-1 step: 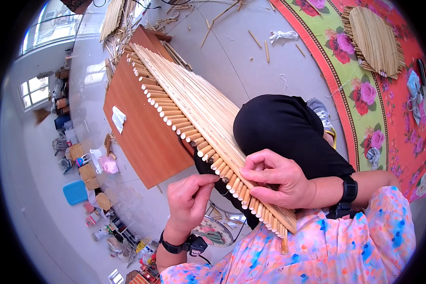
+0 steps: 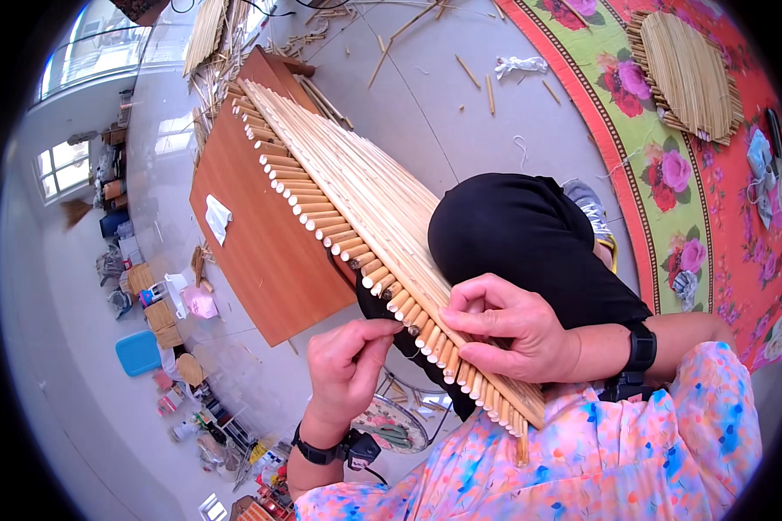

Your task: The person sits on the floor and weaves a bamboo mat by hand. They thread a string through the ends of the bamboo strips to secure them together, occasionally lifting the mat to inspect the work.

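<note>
A long panel of pale split reeds [image 2: 369,208] lies diagonally across my lap, with a row of round, cut stick ends [image 2: 317,213] along its left edge. My right hand [image 2: 508,326] grips the panel near its lower end, fingers curled on the slats. Beside the stick ends, my left hand [image 2: 347,360] is pinched, its fingertips at the edge; a thin strand seems to hang there, but what the fingers hold is too small to make out. My black-clad knee [image 2: 513,226] is under the panel's right side.
A wooden board table [image 2: 243,269] stands beneath the panel's far part. Loose sticks [image 2: 491,91] litter the tiled floor. On the floral mat [image 2: 669,217] at right lies an oval reed piece [image 2: 682,74]. Assorted items, including a blue plastic lid [image 2: 137,352], line the left wall.
</note>
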